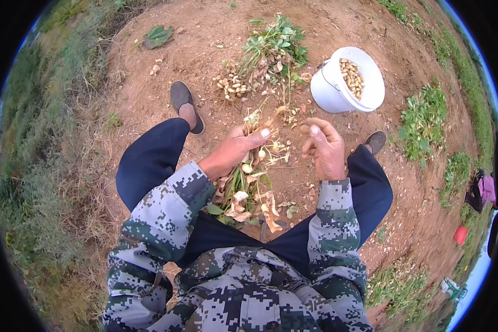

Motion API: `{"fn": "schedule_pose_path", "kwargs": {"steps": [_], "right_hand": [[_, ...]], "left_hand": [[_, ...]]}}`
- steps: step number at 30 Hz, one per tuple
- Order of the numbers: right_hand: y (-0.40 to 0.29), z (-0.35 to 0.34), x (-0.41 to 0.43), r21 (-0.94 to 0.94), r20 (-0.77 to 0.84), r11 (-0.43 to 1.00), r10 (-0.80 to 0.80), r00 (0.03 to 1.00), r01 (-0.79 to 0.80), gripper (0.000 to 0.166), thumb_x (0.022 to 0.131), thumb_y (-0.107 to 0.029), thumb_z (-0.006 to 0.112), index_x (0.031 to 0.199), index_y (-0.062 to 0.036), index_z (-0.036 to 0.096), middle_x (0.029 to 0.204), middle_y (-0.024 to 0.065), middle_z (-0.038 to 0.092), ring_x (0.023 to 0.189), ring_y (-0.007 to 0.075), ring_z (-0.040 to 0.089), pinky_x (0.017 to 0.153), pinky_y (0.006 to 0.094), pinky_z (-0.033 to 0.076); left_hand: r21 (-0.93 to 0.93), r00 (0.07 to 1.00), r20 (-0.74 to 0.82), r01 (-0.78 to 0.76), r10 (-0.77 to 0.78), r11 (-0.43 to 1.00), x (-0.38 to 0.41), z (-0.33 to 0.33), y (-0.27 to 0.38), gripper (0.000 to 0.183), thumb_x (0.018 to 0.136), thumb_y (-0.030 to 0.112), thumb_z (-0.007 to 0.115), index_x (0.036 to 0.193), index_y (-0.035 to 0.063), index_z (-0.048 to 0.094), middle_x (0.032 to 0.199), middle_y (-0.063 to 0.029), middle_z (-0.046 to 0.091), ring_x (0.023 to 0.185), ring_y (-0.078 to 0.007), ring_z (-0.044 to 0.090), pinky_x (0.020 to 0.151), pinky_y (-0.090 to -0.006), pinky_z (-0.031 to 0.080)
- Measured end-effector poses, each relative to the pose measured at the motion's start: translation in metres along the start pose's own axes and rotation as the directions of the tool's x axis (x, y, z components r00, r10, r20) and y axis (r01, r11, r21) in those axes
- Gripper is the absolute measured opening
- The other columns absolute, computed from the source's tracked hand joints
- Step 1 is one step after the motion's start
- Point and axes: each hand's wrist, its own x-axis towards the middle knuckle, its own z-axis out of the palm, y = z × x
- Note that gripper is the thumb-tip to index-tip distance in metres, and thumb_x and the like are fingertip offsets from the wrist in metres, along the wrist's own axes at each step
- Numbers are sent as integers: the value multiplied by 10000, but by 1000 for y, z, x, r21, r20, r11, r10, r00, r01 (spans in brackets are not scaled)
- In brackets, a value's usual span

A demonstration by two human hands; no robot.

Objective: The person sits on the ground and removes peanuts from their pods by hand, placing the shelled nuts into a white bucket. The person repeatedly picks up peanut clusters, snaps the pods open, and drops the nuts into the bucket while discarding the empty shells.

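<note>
My left hand (238, 147) grips a pulled-up peanut plant (269, 155) by its stems near the roots, with its wilted leaves hanging down between my knees. A few pale pods cling to the stems beside my fingers. To the right of the roots, my right hand (324, 145) is raised with its fingers curled and thumb close to the forefinger; whether a pod is between them cannot be told. Beyond my hands lies another peanut plant (276, 50), with a cluster of pods (232, 86) at its root end. A white bucket (330, 89) holds picked peanuts (352, 79).
My shoes rest on reddish soil (149, 99) at either side. Tall grass and weeds (45, 166) border the left. More green plants (424, 120) lie at the right, with a red object (461, 235) and a pink item (487, 189) near the far right edge.
</note>
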Motion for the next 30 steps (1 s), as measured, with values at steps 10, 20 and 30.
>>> {"fn": "schedule_pose_path", "kwargs": {"steps": [10,20,30], "right_hand": [[45,48,-55,-67,257,993,110,960,-96,302,980,-234,684,1159,1,623,909,1,654,778,82,612,680,246,513],[102,57,-49,463,185,823,272,944,-328,255,1040,-283,567,1034,-37,632,721,17,639,500,119,576,412,298,507],[178,78,-17,-505,-27,850,-185,982,147,196,980,-140,541,1040,22,635,823,169,667,651,234,642,587,412,497]], "left_hand": [[-158,998,40,49,-43,986,4,-5,-6,325,990,306,655,1113,8,625,923,-38,677,727,-89,636,572,-245,518],[-166,987,156,61,-35,984,-2,5,-2,288,986,284,658,1101,21,629,945,-73,705,770,-129,683,647,-306,570],[-102,990,-35,130,-134,986,8,-2,-19,309,982,302,666,1049,4,616,873,-61,672,671,-123,641,556,-272,536]]}}
